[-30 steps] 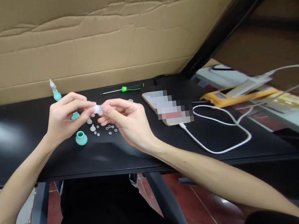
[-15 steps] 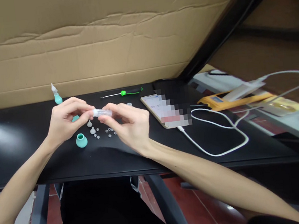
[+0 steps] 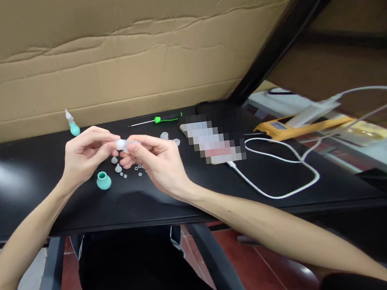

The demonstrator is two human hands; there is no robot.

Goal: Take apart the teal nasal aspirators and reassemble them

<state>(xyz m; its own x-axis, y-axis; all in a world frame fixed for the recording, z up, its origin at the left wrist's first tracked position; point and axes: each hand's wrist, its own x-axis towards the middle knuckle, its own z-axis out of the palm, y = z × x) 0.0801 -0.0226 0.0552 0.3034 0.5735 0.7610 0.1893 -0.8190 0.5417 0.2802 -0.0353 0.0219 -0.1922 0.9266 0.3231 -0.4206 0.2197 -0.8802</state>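
Between my two hands is a small translucent plastic tube (image 3: 122,145), held sideways above the table. My left hand (image 3: 84,156) pinches its left end between thumb and forefinger. Closed on its right end, my right hand (image 3: 158,161) covers much of the tube. Below them, a teal rubber bulb (image 3: 104,180) stands with its round mouth facing up. Several small white nozzle-like pieces (image 3: 118,168) and tiny rings and discs (image 3: 140,174) lie on the table near my fingers. Two clear round parts (image 3: 164,136) sit beyond my right hand.
A teal bulb with a white tip (image 3: 74,126) stands at the back left. A green and black screwdriver (image 3: 162,119) lies along the back. To the right are a phone (image 3: 214,142), partly blurred, its white cable (image 3: 273,196) and a yellow device (image 3: 279,129). Cardboard (image 3: 101,81) rises behind.
My right hand has slid left along the tube toward my left hand, covering more of it. The view has shifted slightly.
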